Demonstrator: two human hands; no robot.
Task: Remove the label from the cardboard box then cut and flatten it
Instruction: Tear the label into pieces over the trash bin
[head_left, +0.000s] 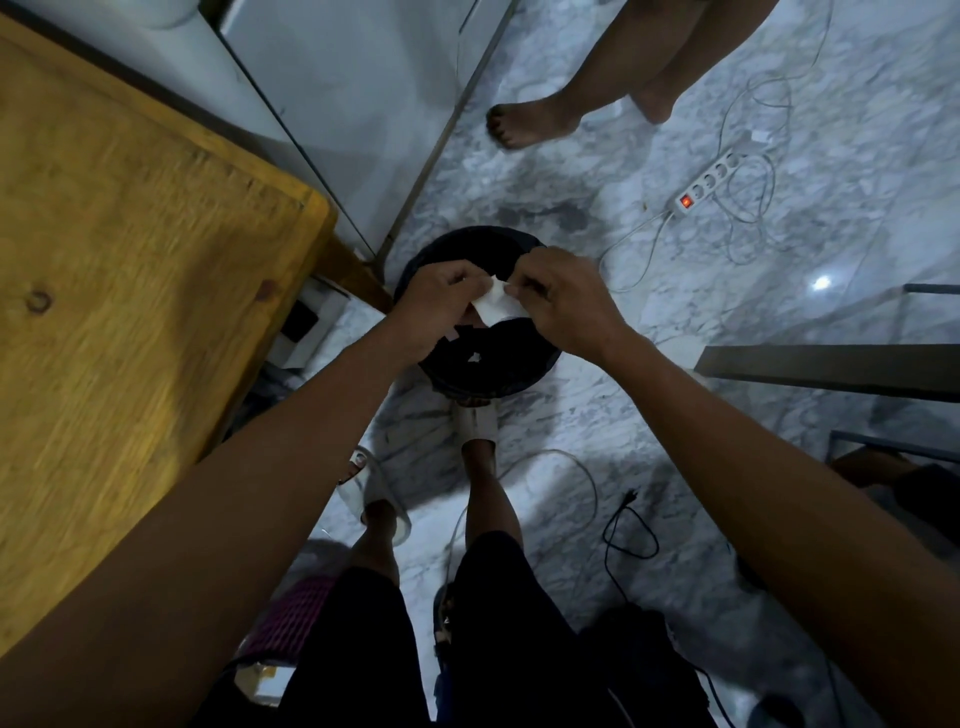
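We hold a crumpled white label between our two hands, above a round black bin on the marble floor. Our left hand curls its fingers round the label's lower left part; our right hand pinches its upper right corner between thumb and fingertips. The label looks like soft, creased paper, and we can read no writing on it. Two small pale scraps lie inside the bin's dark hollow. The floor is glossy grey-white veined stone. A wooden counter with yellow, grainy boards and one dark knot fills the left side. A white power strip with one lit red switch lies on the floor among thin pale cables. The box itself is not visible.
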